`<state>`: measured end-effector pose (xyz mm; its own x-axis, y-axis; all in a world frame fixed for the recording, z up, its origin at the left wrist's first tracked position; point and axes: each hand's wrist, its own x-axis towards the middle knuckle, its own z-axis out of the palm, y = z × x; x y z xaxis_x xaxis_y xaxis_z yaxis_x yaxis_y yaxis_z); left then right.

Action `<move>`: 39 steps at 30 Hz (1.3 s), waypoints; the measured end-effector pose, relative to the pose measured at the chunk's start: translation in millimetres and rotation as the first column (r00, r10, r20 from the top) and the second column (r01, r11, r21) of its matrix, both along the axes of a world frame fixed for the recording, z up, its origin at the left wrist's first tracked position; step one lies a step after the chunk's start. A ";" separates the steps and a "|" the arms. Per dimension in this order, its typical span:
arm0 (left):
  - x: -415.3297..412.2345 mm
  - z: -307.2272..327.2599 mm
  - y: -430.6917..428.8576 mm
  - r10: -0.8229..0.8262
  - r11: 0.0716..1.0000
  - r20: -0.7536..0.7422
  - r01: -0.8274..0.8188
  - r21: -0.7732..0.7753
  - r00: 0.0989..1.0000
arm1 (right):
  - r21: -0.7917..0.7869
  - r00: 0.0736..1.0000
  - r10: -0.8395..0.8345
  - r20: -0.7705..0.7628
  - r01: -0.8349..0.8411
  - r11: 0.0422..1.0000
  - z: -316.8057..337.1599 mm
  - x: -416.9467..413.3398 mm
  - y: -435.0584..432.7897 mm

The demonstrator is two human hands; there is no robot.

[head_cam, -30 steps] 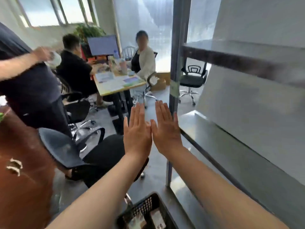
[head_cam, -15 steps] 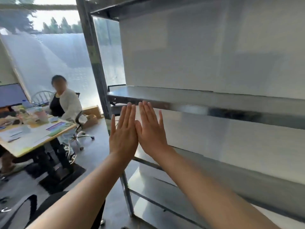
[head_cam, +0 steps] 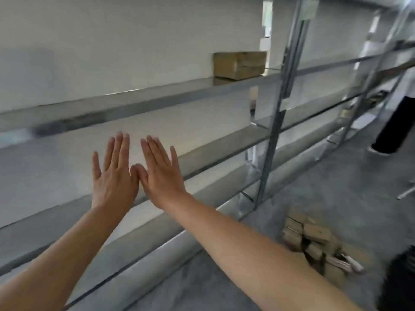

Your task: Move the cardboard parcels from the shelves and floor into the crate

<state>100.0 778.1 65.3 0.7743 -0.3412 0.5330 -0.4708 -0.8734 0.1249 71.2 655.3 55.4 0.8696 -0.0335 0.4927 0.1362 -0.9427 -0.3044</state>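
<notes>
Two hands up, nothing in them. Left hand [head_cam: 112, 176] and right hand [head_cam: 161, 173] are raised side by side, fingers straight, thumbs touching, well left of the rack's post [head_cam: 278, 108].

One parcel [head_cam: 240, 65] on the upper shelf [head_cam: 157, 97], just left of the post, lying flat. Long axis seems to run along the shelf edge, with a long side facing out and one end toward the post. Blur hides any finer marking.

Pile [head_cam: 314, 241] of smaller parcels on the floor [head_cam: 336, 187], below and right of the post's foot. Loosely heaped, axes every which way. The right forearm covers its near edge.

Crate not in view.

Risks, as judged:
- The shelf parcel sits high and close to the post. A one-hand pull could swing its end into the steel or tip it off the lip.
- The pile looks unstable. Lifting from the bottom would spill the rest.
- A person [head_cam: 395, 124] stands beyond the post to the right, possibly in the carrying path.
- With the crate out of sight, a loaded turn risks a blind drop.
</notes>
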 end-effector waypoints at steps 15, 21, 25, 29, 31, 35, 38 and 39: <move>-111.0 -86.1 -489.9 -0.521 0.844 -0.149 0.533 0.055 0.840 | -0.019 0.702 -0.703 -0.114 0.706 0.708 -89.9 -192.1 -474.3; -147.2 -115.5 -585.9 -0.648 0.741 -0.225 0.671 0.034 0.728 | -0.040 0.571 -0.800 -0.185 0.809 0.586 -115.2 -248.3 -577.7; -142.2 -131.9 -638.9 -0.678 0.706 -0.272 0.708 0.017 0.683 | -0.013 0.526 -0.821 -0.224 0.841 0.542 -134.2 -255.7 -619.3; -124.0 -156.8 -694.3 -0.692 0.673 -0.319 0.738 0.038 0.648 | -0.031 0.490 -0.819 -0.297 0.853 0.522 -162.8 -252.5 -660.1; -111.7 -172.7 -725.5 -0.697 0.657 -0.346 0.753 0.041 0.628 | -0.028 0.466 -0.819 -0.335 0.864 0.503 -176.7 -249.4 -684.8; -84.0 -204.4 -791.8 -0.713 0.620 -0.401 0.784 0.024 0.576 | -0.047 0.392 -0.820 -0.418 0.891 0.451 -198.7 -232.3 -744.1; -62.0 -224.3 -839.1 -0.689 0.615 -0.488 0.788 -0.003 0.535 | -0.021 0.333 -0.813 -0.478 0.921 0.389 -211.0 -213.3 -788.3; -54.8 -231.7 -853.6 -0.680 0.610 -0.511 0.792 0.002 0.525 | -0.019 0.318 -0.811 -0.492 0.927 0.375 -216.1 -208.0 -801.6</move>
